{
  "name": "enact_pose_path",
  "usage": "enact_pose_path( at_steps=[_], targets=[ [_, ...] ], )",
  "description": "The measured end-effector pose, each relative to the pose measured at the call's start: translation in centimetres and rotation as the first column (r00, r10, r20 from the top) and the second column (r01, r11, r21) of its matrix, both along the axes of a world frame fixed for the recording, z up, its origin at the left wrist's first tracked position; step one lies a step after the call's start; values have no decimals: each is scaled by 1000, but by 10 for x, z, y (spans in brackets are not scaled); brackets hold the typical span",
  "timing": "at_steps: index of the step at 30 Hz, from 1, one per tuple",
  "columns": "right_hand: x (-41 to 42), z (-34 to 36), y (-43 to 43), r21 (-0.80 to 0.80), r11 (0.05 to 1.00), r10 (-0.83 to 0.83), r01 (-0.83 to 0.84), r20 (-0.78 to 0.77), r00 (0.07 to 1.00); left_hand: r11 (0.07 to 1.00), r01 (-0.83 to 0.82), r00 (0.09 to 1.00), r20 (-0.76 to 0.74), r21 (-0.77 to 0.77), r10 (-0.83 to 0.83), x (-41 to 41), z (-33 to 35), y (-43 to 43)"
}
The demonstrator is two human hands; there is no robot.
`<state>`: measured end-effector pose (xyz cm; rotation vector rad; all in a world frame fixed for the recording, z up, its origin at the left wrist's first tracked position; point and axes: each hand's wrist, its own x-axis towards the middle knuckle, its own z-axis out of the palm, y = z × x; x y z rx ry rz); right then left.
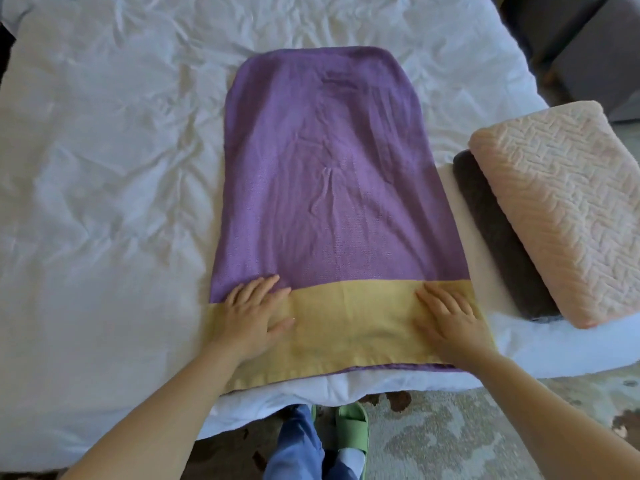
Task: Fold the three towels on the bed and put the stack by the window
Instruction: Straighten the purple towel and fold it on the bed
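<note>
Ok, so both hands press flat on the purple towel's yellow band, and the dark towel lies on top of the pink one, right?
Not quite. The head view shows the pink towel lying on top of the dark towel. The rest holds: left hand and right hand press flat on the yellow band of the purple towel.

Our left hand (254, 315) and right hand (450, 320) are bare, and so are the forearms (166, 410) as far as the bottom edge of the view. We wear blue trousers (294, 448), loose and creased. On one foot we see a light green sandal (351, 422) with one broad strap and a thick sole. A pale sock (348, 458) shows behind the strap.
</note>
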<state>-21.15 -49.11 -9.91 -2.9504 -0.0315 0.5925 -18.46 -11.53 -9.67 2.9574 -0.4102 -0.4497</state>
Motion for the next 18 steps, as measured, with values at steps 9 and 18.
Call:
enact_pose_path(
  at_steps=[9, 18],
  targets=[
    [110, -2, 46, 60, 997, -49, 51, -30, 998, 999, 2, 995, 103, -45, 2, 104, -7, -8],
    [155, 16, 42, 136, 980, -167, 146, 165, 972, 987, -43, 988, 141, -154, 65, 157, 3, 10]
  ],
)
